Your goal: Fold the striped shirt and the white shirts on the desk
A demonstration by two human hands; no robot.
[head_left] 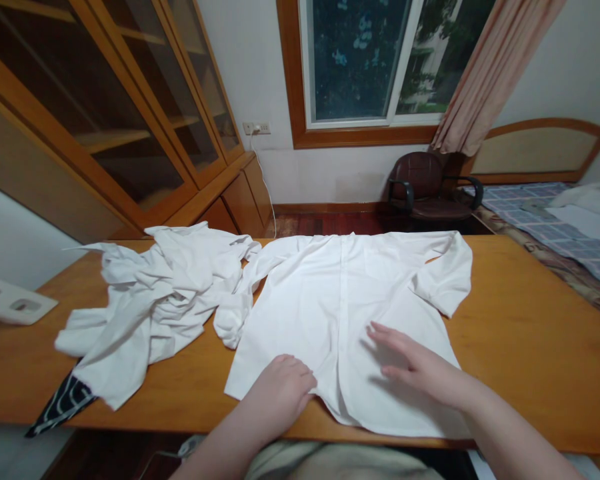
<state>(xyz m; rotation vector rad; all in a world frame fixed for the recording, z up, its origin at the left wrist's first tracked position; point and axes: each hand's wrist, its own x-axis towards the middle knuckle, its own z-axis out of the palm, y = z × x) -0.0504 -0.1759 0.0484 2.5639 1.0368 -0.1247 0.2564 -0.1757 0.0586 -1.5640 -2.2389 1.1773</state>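
Observation:
A white shirt [340, 300] lies spread flat on the wooden table [520, 333], collar end toward the window and sleeves folded inward. My left hand [283, 387] rests on the shirt's near left hem with its fingers curled under, so I cannot see whether it pinches the cloth. My right hand [415, 363] lies flat on the lower right part of the shirt, fingers stretched out and apart, pointing left.
A crumpled heap of white garments [155, 300] sits left of the shirt, with a dark patterned cloth [63, 403] under its near corner. A white plastic object [10, 301] lies at the far left. A chair [430, 190] and a bed [555, 220] stand beyond the table.

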